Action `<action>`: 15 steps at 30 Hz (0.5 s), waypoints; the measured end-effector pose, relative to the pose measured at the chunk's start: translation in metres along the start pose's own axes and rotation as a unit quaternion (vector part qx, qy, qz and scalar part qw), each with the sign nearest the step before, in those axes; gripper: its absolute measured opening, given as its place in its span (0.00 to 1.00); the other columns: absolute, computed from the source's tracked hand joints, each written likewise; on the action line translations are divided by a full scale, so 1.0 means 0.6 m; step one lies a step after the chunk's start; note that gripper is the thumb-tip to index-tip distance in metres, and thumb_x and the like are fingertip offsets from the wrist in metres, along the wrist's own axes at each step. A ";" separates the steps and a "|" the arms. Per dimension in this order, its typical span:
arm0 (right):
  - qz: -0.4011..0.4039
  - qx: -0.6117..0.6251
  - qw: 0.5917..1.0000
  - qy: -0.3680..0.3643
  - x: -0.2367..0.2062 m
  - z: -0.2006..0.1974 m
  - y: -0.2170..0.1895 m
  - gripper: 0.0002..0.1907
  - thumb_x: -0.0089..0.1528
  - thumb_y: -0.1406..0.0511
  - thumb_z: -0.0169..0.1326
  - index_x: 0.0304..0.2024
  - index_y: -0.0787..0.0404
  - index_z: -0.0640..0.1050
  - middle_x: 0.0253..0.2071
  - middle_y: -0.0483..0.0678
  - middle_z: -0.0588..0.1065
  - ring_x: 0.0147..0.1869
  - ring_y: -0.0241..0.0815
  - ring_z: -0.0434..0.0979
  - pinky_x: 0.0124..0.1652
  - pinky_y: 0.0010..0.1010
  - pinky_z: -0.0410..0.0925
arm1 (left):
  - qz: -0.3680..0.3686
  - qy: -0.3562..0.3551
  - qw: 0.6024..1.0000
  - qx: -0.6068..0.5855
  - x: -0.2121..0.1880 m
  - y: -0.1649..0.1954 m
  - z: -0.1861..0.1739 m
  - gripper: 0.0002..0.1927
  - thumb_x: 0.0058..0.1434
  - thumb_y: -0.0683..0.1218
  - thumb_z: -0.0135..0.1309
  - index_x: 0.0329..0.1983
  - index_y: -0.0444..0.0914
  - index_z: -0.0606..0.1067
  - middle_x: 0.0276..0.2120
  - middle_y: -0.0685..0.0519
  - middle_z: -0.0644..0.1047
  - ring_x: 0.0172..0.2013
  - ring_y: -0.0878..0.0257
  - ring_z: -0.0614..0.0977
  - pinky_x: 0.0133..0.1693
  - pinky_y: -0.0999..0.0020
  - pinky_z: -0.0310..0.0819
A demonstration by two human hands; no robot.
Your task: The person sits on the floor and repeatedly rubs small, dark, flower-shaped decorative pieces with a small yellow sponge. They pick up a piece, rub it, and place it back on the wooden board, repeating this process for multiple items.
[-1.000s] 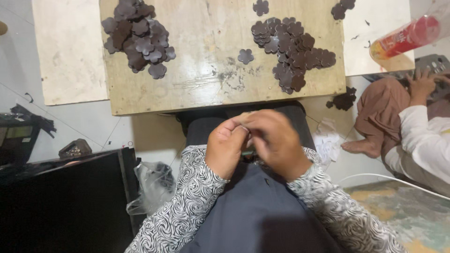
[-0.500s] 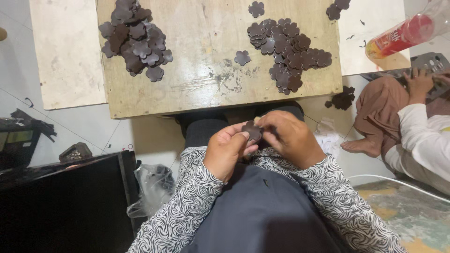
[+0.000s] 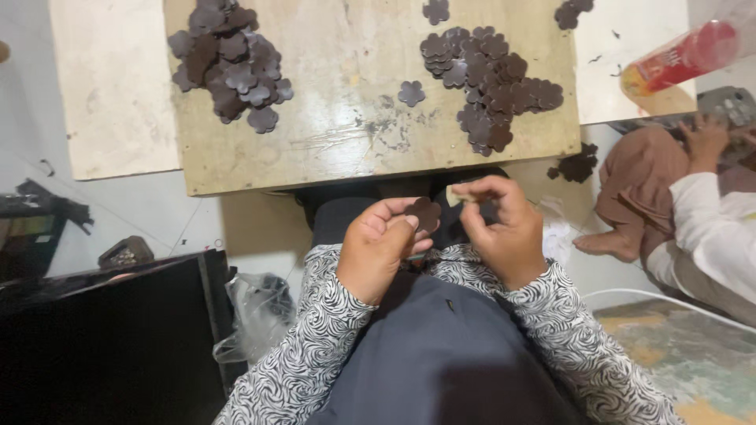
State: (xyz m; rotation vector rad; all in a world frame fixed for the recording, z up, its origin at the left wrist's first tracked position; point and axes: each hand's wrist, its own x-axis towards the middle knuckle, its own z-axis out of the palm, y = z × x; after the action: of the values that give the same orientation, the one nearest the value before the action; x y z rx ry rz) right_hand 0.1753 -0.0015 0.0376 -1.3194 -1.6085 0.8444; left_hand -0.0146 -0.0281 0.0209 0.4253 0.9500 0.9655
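My left hand (image 3: 378, 253) pinches a dark brown flower-shaped cutout (image 3: 426, 212) between thumb and fingers, above my lap. My right hand (image 3: 504, 232) is close beside it and holds a small pale piece (image 3: 458, 194) at its fingertips, just right of the cutout. Ahead lies a wooden board (image 3: 346, 142) with two heaps of the same brown flower cutouts, one at the far left (image 3: 232, 59) and one at the right (image 3: 488, 75). A single cutout (image 3: 410, 94) lies between the heaps.
A pale slab (image 3: 110, 102) lies left of the board. Another person sits at the right, a white sleeve (image 3: 713, 236) and a hand (image 3: 703, 142) showing. A red tube (image 3: 679, 59) lies far right. A black box (image 3: 102, 338) and a plastic bag (image 3: 256, 315) are at my left.
My hands have moved apart slightly and risen toward the board. The brown cutout now shows plainly in the left fingers, and the pale piece is visible in the right hand.
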 end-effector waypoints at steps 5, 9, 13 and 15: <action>0.029 0.167 0.983 -0.071 -0.002 -0.009 -0.018 0.19 0.65 0.74 0.54 0.58 0.64 0.66 0.61 0.51 0.74 0.57 0.33 0.78 0.51 0.24 0.72 | 0.085 0.001 0.976 0.198 -0.010 0.013 0.021 0.22 0.69 0.38 0.49 0.66 0.31 0.66 0.39 0.50 0.81 0.34 0.70 0.79 0.36 0.75 0.75; 0.088 -0.010 0.983 -0.161 -0.001 -0.004 -0.029 0.20 0.61 0.74 0.60 0.53 0.64 0.70 0.45 0.51 0.79 0.47 0.36 0.79 0.45 0.23 0.72 | 0.096 0.038 0.941 0.322 -0.024 0.024 0.025 0.28 0.65 0.38 0.51 0.68 0.34 0.62 0.37 0.52 0.83 0.31 0.72 0.78 0.32 0.77 0.73; 0.180 0.238 0.949 -0.102 0.001 0.006 -0.012 0.14 0.65 0.74 0.57 0.49 0.65 0.67 0.43 0.48 0.76 0.45 0.32 0.78 0.44 0.22 0.72 | 0.112 -0.033 0.981 0.156 -0.008 0.017 0.011 0.33 0.60 0.34 0.54 0.68 0.35 0.58 0.43 0.51 0.79 0.40 0.73 0.81 0.40 0.78 0.77; 0.217 0.320 0.917 -0.095 -0.001 0.008 -0.001 0.13 0.65 0.74 0.56 0.48 0.65 0.67 0.41 0.47 0.77 0.44 0.33 0.78 0.43 0.23 0.72 | 0.133 -0.050 0.981 0.129 0.006 0.005 0.002 0.28 0.66 0.36 0.56 0.69 0.32 0.65 0.46 0.49 0.77 0.43 0.71 0.79 0.45 0.77 0.76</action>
State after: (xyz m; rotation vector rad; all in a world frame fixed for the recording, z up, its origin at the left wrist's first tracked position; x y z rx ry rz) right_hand 0.1710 -0.0022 0.0360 -1.1355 -1.0221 1.6493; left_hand -0.0141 -0.0235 0.0218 0.8293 0.9465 1.0534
